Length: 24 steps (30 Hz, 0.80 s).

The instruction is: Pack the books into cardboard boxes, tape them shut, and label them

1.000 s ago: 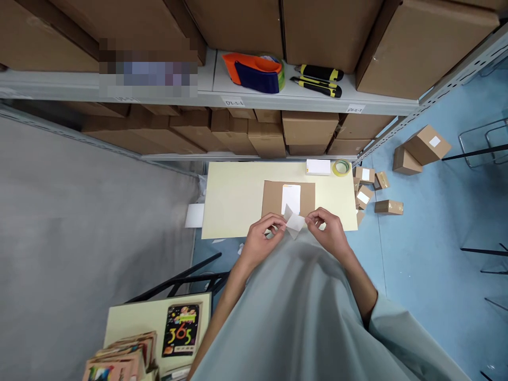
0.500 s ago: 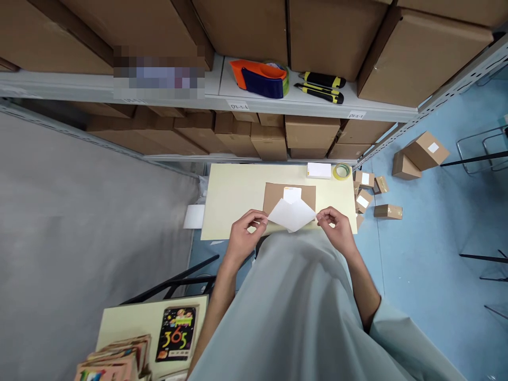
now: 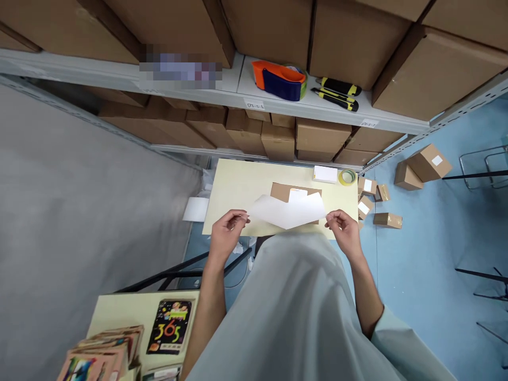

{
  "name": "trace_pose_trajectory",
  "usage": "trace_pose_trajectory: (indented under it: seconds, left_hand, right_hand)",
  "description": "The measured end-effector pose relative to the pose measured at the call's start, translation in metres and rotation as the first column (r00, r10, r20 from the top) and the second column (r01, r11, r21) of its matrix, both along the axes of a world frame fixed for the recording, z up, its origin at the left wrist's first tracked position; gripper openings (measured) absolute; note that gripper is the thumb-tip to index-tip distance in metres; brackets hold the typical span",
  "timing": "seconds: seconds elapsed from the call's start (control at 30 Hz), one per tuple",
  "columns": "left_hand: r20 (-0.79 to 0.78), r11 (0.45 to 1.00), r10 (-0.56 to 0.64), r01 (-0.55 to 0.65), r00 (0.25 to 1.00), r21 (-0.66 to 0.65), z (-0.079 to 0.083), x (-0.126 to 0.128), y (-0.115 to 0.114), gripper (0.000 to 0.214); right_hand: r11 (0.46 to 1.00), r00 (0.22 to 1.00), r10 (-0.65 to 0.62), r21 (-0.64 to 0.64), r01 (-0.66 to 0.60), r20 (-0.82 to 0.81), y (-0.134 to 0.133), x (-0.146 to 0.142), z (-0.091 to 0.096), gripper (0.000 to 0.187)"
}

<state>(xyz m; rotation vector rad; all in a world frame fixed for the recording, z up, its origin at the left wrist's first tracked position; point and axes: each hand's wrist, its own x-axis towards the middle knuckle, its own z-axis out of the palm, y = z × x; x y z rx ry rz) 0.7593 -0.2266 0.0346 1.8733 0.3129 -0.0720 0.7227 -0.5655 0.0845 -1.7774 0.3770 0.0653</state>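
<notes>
A white sheet of paper [image 3: 289, 212] is stretched between my hands, creased down its middle. My left hand [image 3: 229, 230] pinches its left corner, and my right hand [image 3: 342, 227] pinches the right one. Under the paper, a flat brown cardboard piece [image 3: 279, 191] lies on the pale yellow table [image 3: 238, 182]; the sheet hides much of it. A small white label [image 3: 297, 193] shows on the cardboard just above the sheet's far edge.
On the table's far right are a white box [image 3: 325, 174] and a tape roll [image 3: 347, 177]. Above, a shelf holds an orange and blue tape dispenser [image 3: 280, 80], utility knives [image 3: 337, 92] and cartons. Small boxes [image 3: 388, 220] lie on the floor; books [image 3: 170, 327] sit at lower left.
My hands have moved apart, the left one farther left. The sheet between them has opened from a folded diamond shape into a wider spread.
</notes>
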Motion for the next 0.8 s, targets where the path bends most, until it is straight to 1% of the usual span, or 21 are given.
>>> trace_pose_trajectory:
  seconds: [0.17,0.27,0.4,0.5,0.57,0.63,0.73,0.8]
  left_hand:
    - [-0.026,0.995,0.098,-0.097,0.995,0.020,-0.005,-0.007,0.023,0.023]
    - [-0.056,0.983,0.182,-0.181,0.982,0.015,-0.008,-0.009,0.042,0.022]
    - [-0.072,0.944,0.330,-0.330,0.941,0.004,-0.009,-0.006,0.075,0.022]
    - [-0.076,0.907,0.421,-0.421,0.904,0.009,-0.008,0.002,0.105,0.021]
    - [-0.088,0.875,0.482,-0.484,0.872,-0.014,-0.007,0.010,0.124,0.017]
    - [-0.122,0.827,0.548,-0.557,0.828,-0.067,-0.005,0.022,0.142,0.012]
    - [-0.184,0.729,0.642,-0.667,0.744,-0.154,-0.002,0.044,0.166,0.002]
    - [-0.214,0.666,0.691,-0.724,0.690,-0.180,0.001,0.061,0.180,0.006]
  right_hand:
    - [1.000,1.000,-0.005,0.011,0.006,-0.027,0.003,0.006,-0.007,0.027]
    - [0.999,0.998,-0.018,0.034,0.020,-0.053,0.004,0.013,-0.006,0.026]
    - [0.999,0.996,-0.042,0.032,0.045,-0.073,0.012,0.023,0.000,0.022]
    - [0.998,0.995,-0.056,0.017,0.058,-0.079,0.027,0.027,0.008,0.023]
    - [0.998,0.995,-0.056,0.013,0.057,-0.079,0.041,0.026,0.015,0.022]
    - [0.999,0.996,-0.050,0.007,0.050,-0.079,0.056,0.024,0.023,0.021]
    - [1.000,0.995,-0.029,-0.009,0.028,-0.094,0.080,0.018,0.034,0.021]
    - [1.000,0.993,-0.027,-0.020,0.025,-0.114,0.094,0.014,0.040,0.024]
